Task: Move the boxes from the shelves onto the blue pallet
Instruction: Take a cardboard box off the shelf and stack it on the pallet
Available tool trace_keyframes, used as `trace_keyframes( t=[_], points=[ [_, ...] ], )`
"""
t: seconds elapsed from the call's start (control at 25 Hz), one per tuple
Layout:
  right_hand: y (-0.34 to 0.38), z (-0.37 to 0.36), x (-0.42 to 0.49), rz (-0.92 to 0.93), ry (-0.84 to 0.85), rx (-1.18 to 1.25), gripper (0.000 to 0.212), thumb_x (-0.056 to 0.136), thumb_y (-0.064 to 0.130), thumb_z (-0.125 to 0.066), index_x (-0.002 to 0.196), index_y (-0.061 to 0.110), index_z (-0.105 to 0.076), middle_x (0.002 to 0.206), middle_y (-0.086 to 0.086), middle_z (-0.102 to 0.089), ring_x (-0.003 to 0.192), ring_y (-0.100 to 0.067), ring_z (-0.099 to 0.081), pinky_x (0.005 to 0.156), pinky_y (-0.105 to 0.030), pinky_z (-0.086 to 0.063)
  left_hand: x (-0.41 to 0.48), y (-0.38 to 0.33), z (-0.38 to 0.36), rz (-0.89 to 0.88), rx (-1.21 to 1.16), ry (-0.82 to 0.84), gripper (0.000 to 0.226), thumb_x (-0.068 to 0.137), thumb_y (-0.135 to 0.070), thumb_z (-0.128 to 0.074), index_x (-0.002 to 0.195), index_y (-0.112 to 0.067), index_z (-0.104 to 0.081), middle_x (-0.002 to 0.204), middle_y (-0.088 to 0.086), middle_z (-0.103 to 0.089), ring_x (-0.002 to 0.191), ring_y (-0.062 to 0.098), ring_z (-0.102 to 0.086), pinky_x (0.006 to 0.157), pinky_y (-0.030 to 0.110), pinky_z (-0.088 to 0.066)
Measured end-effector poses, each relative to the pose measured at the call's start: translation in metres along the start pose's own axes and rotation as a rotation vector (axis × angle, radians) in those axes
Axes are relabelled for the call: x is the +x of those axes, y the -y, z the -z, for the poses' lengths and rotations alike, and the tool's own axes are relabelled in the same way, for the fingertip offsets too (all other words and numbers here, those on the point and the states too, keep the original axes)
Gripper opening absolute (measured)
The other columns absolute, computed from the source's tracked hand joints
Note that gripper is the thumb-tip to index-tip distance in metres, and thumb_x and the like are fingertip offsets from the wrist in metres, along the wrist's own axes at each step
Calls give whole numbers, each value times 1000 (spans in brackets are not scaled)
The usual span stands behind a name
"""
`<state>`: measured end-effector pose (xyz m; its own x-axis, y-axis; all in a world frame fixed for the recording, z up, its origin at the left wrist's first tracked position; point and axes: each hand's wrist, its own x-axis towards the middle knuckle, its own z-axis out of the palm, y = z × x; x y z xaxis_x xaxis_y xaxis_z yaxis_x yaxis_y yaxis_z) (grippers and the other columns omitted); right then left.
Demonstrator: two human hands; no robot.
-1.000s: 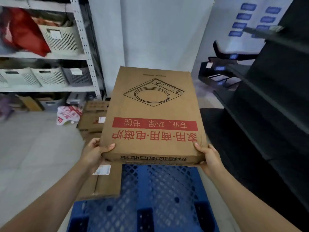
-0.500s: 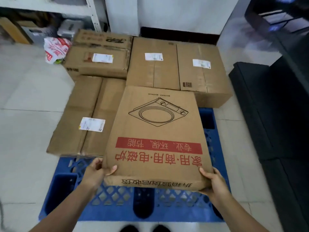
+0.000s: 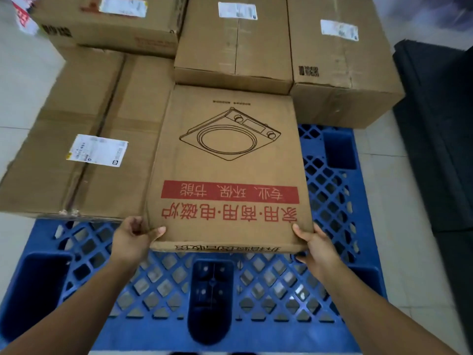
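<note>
Held the induction cooker box [image 3: 227, 170] pinched between left hand [image 3: 131, 239] and right hand [image 3: 316, 245], over the blue pallet [image 3: 330, 201], beside four boxes already stacked.

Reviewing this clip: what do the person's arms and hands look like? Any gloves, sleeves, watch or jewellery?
Both forearms are bare as far as the frame shows; no sleeves reach into view. The left hand and right hand wear no gloves, and no watch, wristband or ring is visible. Fingernails look short and unpainted, though the picture is slightly blurred.

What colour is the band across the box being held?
Red, with pale lettering, on the brown cardboard box. The head camera shows it clearly.
</note>
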<state>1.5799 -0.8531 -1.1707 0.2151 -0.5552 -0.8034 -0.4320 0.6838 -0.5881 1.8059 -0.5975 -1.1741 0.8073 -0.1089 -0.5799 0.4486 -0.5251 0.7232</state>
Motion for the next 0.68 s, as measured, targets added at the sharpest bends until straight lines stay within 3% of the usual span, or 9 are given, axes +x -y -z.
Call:
trace_keyframes(
  t=[0.16, 0.32, 0.48, 0.6, 0.68],
  points=[
    [-7, -5, 18, -63, 1, -100, 42, 89, 18, -65, 129, 23, -52, 124, -1, -60, 112, -23, -55, 90, -50, -49, 11, 11, -13, 26, 93, -86, 44, 77, -2, -74, 117, 3, -57, 101, 10, -61, 95, 26, -57, 90, 39, -47],
    [-9, -6, 29, -69, 13, -115, 37, 90, 12, -62, 125, 18, -51, 120, -3, -58, 106, -23, -53, 84, -46, -51, 23, 22, -20, 36, 158, -127, 44, 75, -6, -76, 115, 2, -62, 111, 17, -68, 102, 34, -63, 93, 45, -50],
    [-7, -10, 32, -81, -8, -221, 30, 92, 16, -60, 120, 22, -51, 121, -1, -59, 109, -24, -55, 89, -43, -48, 26, 21, -13, 19, 260, -77, 44, 73, -13, -78, 113, 0, -64, 110, 16, -68, 100, 34, -64, 90, 45, -50],
    [5, -22, 29, -20, -130, -451, 45, 93, 21, -58, 134, 12, -42, 125, -5, -58, 119, -27, -54, 96, -40, -45, 24, -1, -14, 1, 448, -39, 52, 80, -22, -73, 122, 1, -53, 119, 21, -60, 112, 39, -54, 91, 47, -49],
    [23, -30, 14, 68, -181, -609, 51, 94, 21, -54, 140, 9, -35, 126, -11, -59, 114, -29, -57, 89, -35, -48, 15, -27, -21, -60, 589, -3, 55, 84, -24, -68, 129, -2, -45, 128, 27, -48, 124, 39, -38, 102, 49, -41]
  ],
)
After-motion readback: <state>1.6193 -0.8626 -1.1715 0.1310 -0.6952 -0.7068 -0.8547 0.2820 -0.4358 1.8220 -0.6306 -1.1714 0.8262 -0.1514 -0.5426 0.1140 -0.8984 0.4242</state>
